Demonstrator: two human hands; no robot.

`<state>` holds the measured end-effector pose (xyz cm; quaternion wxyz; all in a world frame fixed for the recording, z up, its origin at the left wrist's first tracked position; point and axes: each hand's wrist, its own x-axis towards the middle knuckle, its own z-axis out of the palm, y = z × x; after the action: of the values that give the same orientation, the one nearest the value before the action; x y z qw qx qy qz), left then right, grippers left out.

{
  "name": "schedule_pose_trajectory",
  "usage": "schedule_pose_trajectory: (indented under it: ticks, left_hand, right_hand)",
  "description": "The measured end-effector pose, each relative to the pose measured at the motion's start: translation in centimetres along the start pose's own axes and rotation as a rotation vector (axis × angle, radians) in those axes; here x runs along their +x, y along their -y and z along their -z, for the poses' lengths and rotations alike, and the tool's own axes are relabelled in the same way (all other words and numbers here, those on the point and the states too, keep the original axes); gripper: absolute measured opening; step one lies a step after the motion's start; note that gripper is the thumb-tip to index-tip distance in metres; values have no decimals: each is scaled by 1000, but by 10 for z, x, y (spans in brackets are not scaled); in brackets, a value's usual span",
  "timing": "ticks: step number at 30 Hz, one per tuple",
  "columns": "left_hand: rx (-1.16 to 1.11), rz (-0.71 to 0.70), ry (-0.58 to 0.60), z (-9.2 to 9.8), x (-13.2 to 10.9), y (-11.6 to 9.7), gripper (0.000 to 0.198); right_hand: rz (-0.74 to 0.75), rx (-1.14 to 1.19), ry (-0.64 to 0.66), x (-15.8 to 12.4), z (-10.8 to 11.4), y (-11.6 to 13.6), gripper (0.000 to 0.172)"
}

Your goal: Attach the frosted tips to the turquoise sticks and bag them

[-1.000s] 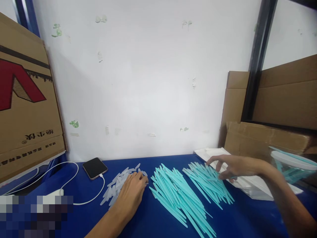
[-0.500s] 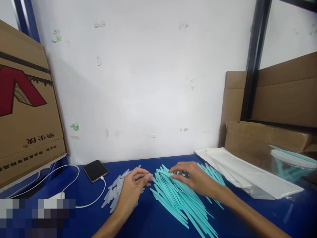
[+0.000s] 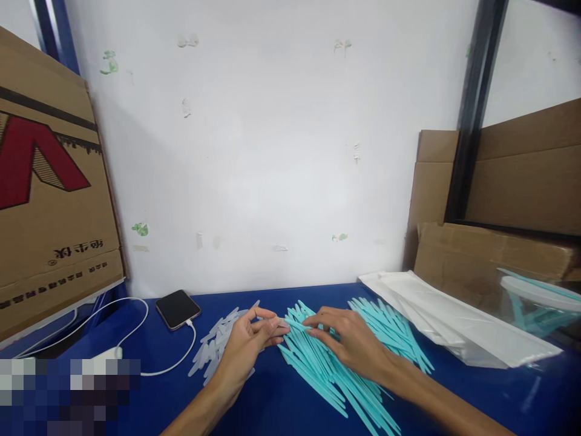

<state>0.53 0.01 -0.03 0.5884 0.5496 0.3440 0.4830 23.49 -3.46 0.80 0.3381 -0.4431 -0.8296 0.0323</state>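
My left hand pinches a small translucent plastic cap between thumb and fingertips. In my right hand is a slim turquoise plastic stick, gripped by the fingertips and pointing left. The stick's tip meets the cap; whether it is inside cannot be made out. Under and in front of my right hand lies a heap of turquoise sticks. A second bunch of turquoise sticks spreads behind it. Beside my left hand, partly hidden by it, rests a pile of translucent caps.
A phone with a white cable lies at the left of the blue table. White plastic bags lie at right, near a clear tub. Cardboard boxes flank both sides.
My right hand has moved slightly left and down, bringing the turquoise stick's tip to the cap in my left hand. More of the rear bunch of sticks now shows.
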Motion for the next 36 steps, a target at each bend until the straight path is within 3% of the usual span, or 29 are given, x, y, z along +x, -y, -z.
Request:
schedule_pose_trajectory:
  ticks: [8,17,21,26,29,31,36]
  left_hand:
    - [35,-38,-39,2,5,5,49]
    - [145,-97,149,-5,-2,12,33]
    - [263,-124,150,-6,-5,10,30]
    - [681,-277,32,1,-4,4,27]
    - [1086,-459,-18,9,-2,7,25]
    - [1286,-520,-20,14,-1,9,26]
    - [1554,-406,-8,16,-2,12,27]
  right_hand:
    - [1,3,-19,2,3,0,28]
    - [44,108,94,-2,-3,6,26]
    - [-6,161,92,-2,-3,10,24]
    - [7,2,54,6,16,-5,25]
    - [-158,-233,9,10,31,-27,28]
    - [-304,-424,59,10,38,-43,31]
    - [-436,-503,241,0,46,-76,29]
